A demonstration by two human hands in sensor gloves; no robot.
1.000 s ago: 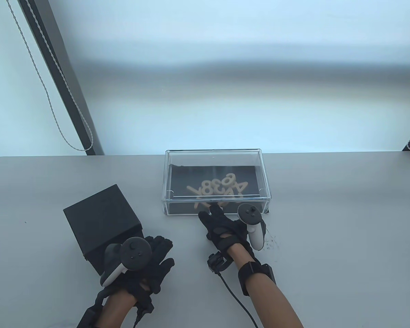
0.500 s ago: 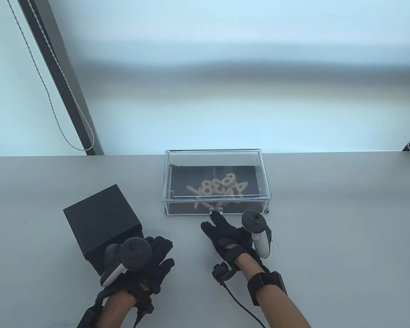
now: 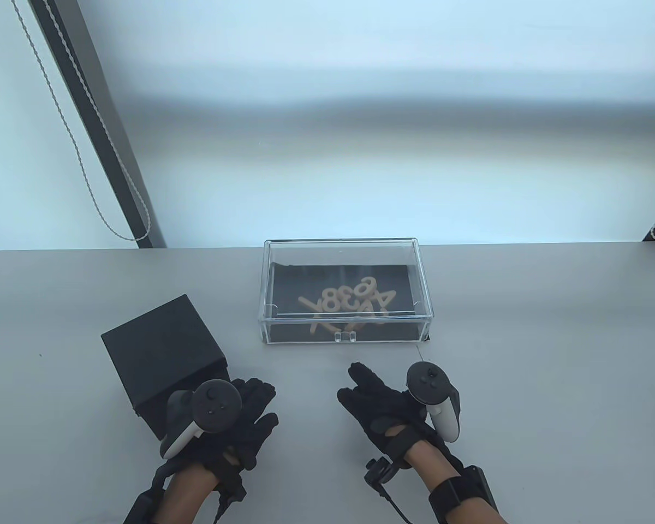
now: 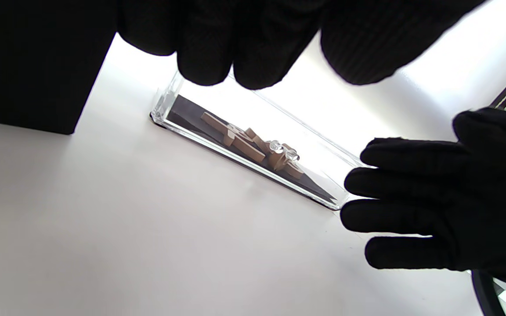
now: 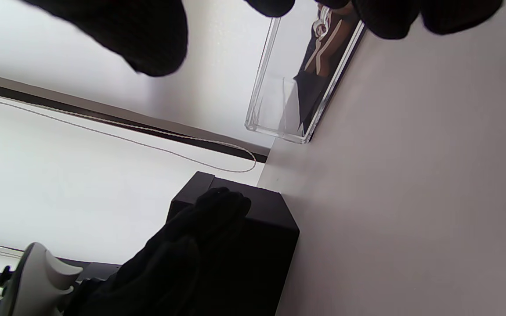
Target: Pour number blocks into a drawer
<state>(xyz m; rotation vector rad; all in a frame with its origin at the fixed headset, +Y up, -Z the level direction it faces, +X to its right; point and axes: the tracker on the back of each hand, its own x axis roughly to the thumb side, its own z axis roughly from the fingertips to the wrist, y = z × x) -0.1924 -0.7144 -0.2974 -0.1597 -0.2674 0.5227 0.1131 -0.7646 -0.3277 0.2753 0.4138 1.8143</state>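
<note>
Right hand back from closed drawer

The drawer stands in the middle of the table near its far edge, with the number blocks inside it, the box to its left and nearer, and both hands in front, the left hand just beside the box.

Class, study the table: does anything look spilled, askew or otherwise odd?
Nothing has spilled. The number blocks lie in a jumbled, overlapping heap inside the clear drawer case, none on the table. The black box sits skewed to the table edge.
</note>
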